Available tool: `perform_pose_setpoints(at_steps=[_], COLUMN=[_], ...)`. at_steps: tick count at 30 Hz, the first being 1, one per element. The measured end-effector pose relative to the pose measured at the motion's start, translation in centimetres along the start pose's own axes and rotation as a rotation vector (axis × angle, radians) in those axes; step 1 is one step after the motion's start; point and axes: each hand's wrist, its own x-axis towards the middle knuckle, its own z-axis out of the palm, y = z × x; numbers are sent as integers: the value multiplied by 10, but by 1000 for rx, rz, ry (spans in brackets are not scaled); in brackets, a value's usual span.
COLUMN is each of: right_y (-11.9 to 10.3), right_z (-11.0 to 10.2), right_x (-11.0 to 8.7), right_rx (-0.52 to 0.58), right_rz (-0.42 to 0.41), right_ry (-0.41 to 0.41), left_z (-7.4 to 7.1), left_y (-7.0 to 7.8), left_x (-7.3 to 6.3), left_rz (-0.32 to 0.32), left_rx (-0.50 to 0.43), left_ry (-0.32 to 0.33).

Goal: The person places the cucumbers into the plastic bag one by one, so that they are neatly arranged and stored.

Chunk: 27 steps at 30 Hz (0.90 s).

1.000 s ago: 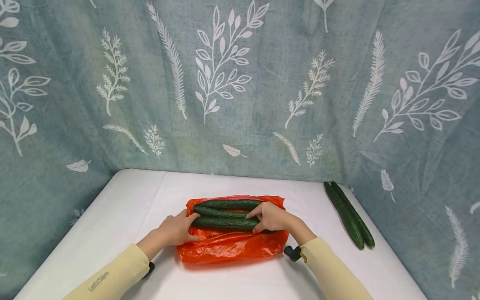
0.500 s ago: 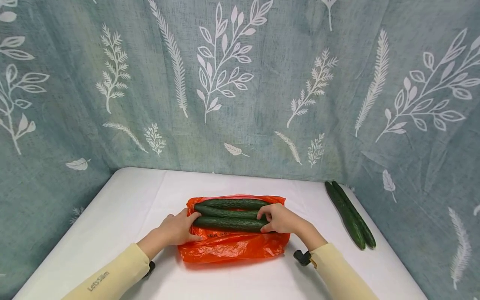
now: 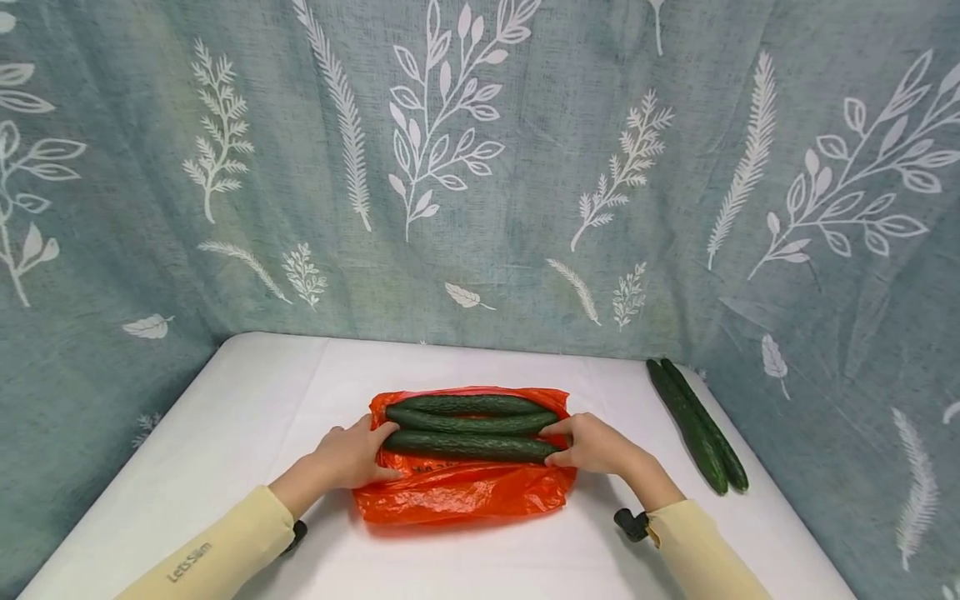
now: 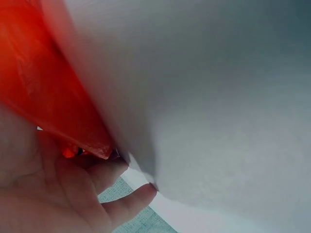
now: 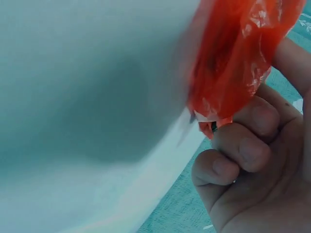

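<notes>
Three cucumbers lie side by side in the mouth of one orange bag [image 3: 461, 500], mid-table: the rear cucumber [image 3: 472, 405], the middle cucumber [image 3: 471, 423] and the front cucumber [image 3: 472, 446]. The bag's loose front flap is crumpled toward the person.

Change over 1.0 s: the right hand [image 3: 596, 446] has moved rightward along the cucumbers, from over their length to their right ends — more green is exposed. The left hand [image 3: 351, 454] shows little change, and the bag and its contents lie nearly as they did.

Hands, two. Left: thumb and fingers set either side of the bag's left end, holding it. Right: thumb and index straddle the right end of the front cucumber, other fingers curled at the bag's end in the right wrist view; whether it grips bag or cucumber, cannot tell.

Farther out, two loose cucumbers lie together near the table's right edge, well apart from the bag — left one [image 3: 684, 419], right one [image 3: 710, 432]. Total cucumbers: five. Two pale yellow sleeves [image 3: 225, 542]. One white table [image 3: 465, 567]; behind it, a leaf-patterned cloth [image 3: 375, 317].
</notes>
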Motion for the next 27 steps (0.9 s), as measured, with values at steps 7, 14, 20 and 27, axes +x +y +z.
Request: perform_pose_setpoints(at_steps=[7,14,20,27], right_y=[9,11,9,4], right_z=[1,-2,-8,-8], right_x=[4,4,-3,-6], right_rx=[-63,-90,-133,-200], right_rz=[-28,-71,-90,-79], right_ry=[2,-17,19,73], left_z=[-1,0,3,4], left_y=[-2,-3,-3,-4], left_x=[-1,-1,0,-2], left_rz=[13,3,8,9], left_rx=[-3,-6,-22,-22], left_ry=[36,33,24,34])
